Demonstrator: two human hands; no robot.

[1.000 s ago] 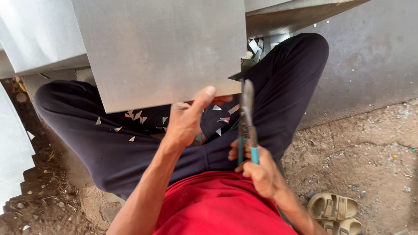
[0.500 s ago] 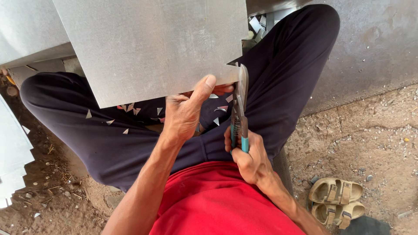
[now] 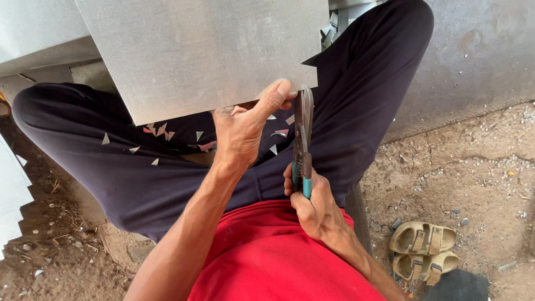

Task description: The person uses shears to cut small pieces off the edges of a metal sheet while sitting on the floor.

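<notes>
A large flat sheet of dull grey metal (image 3: 200, 53) is held across the lap of a seated person, its near edge resting above the dark trousers (image 3: 111, 161) and its near right corner already notched in steps. The sheet is judged to be thin, light and stiff enough to hold its plane, yet springy where unsupported, with cut edges and corners likely sharp; a hold close beside the cutting line, thumb on top and fingers beneath, seems safest. It is gripped in just this way by the left hand (image 3: 242, 131), whose thumb is pressed on the upper face near the edge. A pair of grey steel tin snips with teal-sleeved handles (image 3: 302, 142) is clenched in the right hand (image 3: 315, 209), the blades set at the sheet's edge just beside the thumb; whether the blades are fully closed cannot be told. One sheet is being worked and one pair of snips is seen. About a dozen small triangular metal offcuts (image 3: 161, 131) are scattered over the trousers. A red shirt (image 3: 267, 256) is worn, and two tan strapped sandals (image 3: 423, 251) lie side by side on the sandy ground (image 3: 473, 167) to the right.
</notes>
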